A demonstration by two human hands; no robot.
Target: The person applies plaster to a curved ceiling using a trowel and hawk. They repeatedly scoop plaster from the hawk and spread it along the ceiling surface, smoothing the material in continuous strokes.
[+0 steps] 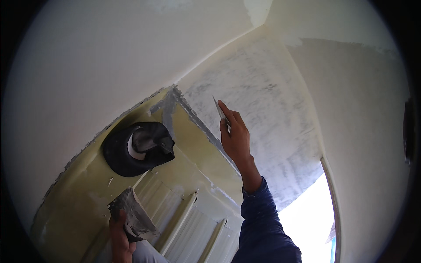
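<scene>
My right hand (235, 136), in a dark blue sleeve, is raised against a wall patch covered with streaky grey-white filler (267, 114). It grips a thin flat scraper blade (219, 109) whose edge touches the filler. Low down at the left, my left hand (119, 236) holds a broad trowel (133, 215) smeared with grey putty, tilted upward and apart from the wall.
A black bucket (138, 149) with white and grey material inside sits on a yellowish surface (83, 193). Ribbed pale panels (193, 228) lie below it. A bright opening (309, 219) shows at the lower right. Smooth cream walls (109, 57) surround the patch.
</scene>
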